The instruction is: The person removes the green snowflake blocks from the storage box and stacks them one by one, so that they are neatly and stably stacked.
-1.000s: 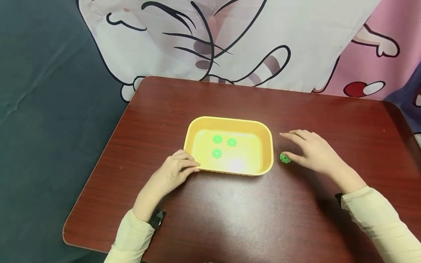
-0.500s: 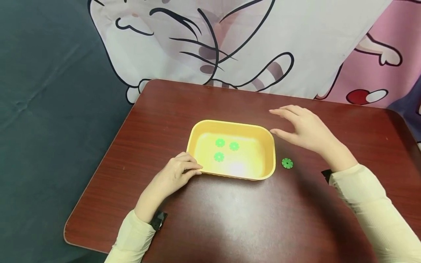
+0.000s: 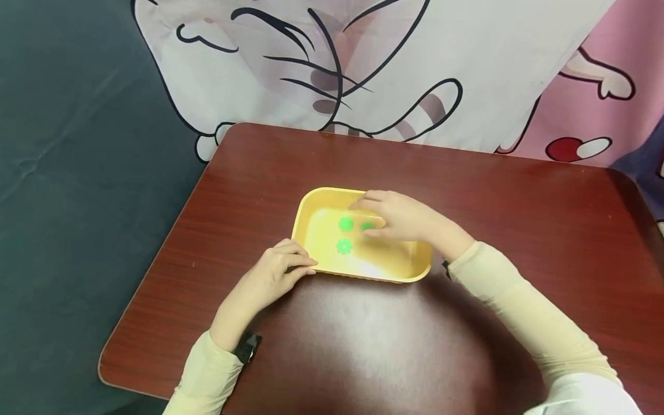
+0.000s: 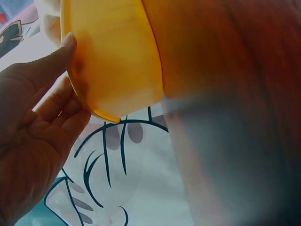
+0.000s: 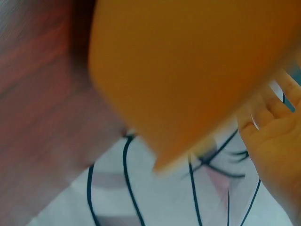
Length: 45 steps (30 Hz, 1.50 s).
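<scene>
A yellow plastic basin (image 3: 332,199) stands on the table with three flat green notched discs (image 3: 344,246) on its floor. My left hand (image 3: 275,268) pinches the near left part of its rim, thumb against the wall in the left wrist view (image 4: 42,117). Over the basin's right half reaches my right hand (image 3: 404,219), thumb and fingers spread apart, its thumb tip right by the rightmost disc (image 3: 366,226), which it partly covers. Only the palm side of that hand shows past the basin wall (image 5: 178,70) in the right wrist view. The spot right of the basin is hidden by my right sleeve.
The brown wooden table (image 3: 249,190) extends around the basin on all sides. Behind it hangs a cloth (image 3: 498,69) printed with cartoon animals, and a dark green cloth (image 3: 67,202) lies to the left.
My right hand has left the green disc lying on the table, risen and swung left into the basin. That disc is now covered by the forearm. My left hand has stayed on the rim.
</scene>
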Motion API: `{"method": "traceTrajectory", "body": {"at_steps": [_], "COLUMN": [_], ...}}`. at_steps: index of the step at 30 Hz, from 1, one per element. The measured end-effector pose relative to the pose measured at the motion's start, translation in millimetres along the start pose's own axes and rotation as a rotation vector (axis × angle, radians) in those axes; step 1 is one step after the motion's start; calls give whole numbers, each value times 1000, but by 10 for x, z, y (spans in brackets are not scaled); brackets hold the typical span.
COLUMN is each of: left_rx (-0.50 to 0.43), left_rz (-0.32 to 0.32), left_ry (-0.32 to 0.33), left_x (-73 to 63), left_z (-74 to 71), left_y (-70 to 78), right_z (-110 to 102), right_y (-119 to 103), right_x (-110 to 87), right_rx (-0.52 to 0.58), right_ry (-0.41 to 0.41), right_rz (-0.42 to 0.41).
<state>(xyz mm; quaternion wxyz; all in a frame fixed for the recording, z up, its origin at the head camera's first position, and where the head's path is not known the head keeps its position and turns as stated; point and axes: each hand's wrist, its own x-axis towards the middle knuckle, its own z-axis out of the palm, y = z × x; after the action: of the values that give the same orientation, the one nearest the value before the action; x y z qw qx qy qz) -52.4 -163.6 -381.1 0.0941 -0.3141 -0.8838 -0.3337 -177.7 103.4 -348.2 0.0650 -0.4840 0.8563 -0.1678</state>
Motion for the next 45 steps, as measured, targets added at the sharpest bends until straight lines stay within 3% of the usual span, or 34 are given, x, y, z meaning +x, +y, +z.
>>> {"method": "traceTrajectory", "body": {"at_steps": [8, 19, 24, 29, 36, 40, 45], "left_rx": [-15, -2, 1, 1, 0, 2, 3], "left_rz": [-10, 21, 17, 9, 29, 13, -14], "left_ry": [8, 15, 14, 15, 36, 26, 5], "left_x": [-11, 5, 5, 5, 13, 15, 14], "left_z": [5, 12, 11, 18, 19, 12, 1], "left_y": [-8, -37, -34, -41, -41, -32, -15], "right_z": [261, 497, 531, 575, 593, 590, 592], "right_y": [-74, 18, 10, 8, -3, -8, -26], "right_x": [182, 238, 240, 240, 221, 208, 197], "right_rx": [52, 7, 36, 132, 279, 269, 241], "right_ry": [-170, -159, -138, -145, -142, -135, -111], "right_rz": [-75, -142, -158, -129, -8, 31, 20]}}
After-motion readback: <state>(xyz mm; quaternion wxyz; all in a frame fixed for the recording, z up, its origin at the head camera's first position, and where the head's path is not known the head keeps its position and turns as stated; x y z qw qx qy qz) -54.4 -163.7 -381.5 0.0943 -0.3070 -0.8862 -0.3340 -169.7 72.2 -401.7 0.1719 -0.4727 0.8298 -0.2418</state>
